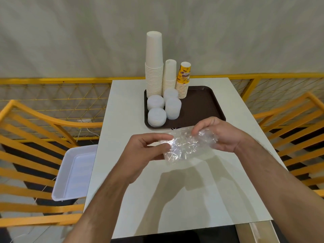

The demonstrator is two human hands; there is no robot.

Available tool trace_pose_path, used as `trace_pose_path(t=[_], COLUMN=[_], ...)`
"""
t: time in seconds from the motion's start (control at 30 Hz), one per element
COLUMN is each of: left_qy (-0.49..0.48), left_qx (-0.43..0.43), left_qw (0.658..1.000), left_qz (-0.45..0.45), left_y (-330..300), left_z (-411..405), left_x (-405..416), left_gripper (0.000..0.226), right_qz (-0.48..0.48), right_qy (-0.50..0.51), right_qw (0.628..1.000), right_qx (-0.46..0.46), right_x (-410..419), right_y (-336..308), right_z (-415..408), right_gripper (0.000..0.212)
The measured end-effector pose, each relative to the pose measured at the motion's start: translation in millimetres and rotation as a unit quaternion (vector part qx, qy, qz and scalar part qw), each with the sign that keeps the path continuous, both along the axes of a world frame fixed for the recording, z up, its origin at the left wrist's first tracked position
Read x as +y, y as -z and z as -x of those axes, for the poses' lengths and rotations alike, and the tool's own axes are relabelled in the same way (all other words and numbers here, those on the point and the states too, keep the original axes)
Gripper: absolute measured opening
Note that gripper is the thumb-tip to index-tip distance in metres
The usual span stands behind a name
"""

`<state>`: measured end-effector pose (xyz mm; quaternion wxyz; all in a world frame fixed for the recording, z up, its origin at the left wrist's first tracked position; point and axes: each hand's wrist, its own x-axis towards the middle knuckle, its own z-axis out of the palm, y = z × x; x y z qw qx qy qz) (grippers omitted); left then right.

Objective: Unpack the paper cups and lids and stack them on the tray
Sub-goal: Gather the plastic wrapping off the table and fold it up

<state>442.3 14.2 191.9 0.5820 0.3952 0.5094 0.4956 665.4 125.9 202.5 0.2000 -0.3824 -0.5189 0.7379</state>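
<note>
Two bare forearms reach in from the near edge over the white table (175, 199). Between them, above the middle of the table, the left hand (142, 151) and the right hand (219, 135) both hold a crumpled clear plastic wrapper (185, 146). The left hand pinches its left end between thumb and curled fingers; the right hand's fingers are curled round its right end.

Just beyond the hands lies a dark brown tray (201, 106), set on the far half of the table. At its far left corner stand three upside-down stacks of paper cups: a tall white stack (154, 67), a shorter white stack (169, 76) just to its right, and a still shorter yellow printed stack (183, 81) beside that. Four short stacks of white lids (157, 117) sit on the tray's left part, just in front of the cups.

To the left of the table, a white plastic bin (73, 172) rests on an orange chair (35, 155). Another orange chair (298, 130) stands on the right.
</note>
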Motion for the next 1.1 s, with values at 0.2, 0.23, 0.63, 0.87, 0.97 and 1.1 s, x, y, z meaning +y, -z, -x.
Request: trace_pose_path(t=[0.2,0.23,0.63,0.87,0.97,1.1], left_qy=[0.020,0.026,0.090,0.088,0.068,0.064], left_qx=[0.038,0.041,0.245,0.270,0.240,0.191], left_qw=[0.999,0.999,0.965,0.957,0.966,0.977], left_qz=[0.018,0.017,-0.030,-0.067,-0.064,-0.064], left_y=[-6,-8,-25,-32,-31,-24], left_z=[5,6,11,14,22,17], left_x=[0,0,4,13,16,19], left_gripper=[0.035,0.037,0.038,0.045,0.041,0.042], right_qz=[-0.016,-0.021,-0.076,-0.203,-0.199,-0.183], right_qy=[-0.024,-0.027,-0.222,-0.283,-0.228,-0.137], right_qw=[1.000,0.999,0.971,0.919,0.932,0.960], right_qx=[-0.003,-0.003,0.041,-0.188,-0.198,-0.160], right_x=[8,10,43,22,16,6], right_y=[6,7,-30,-29,-26,-18], right_z=[-4,-4,-17,34,14,-9], right_gripper=[0.052,0.052,0.076,0.039,0.024,0.014])
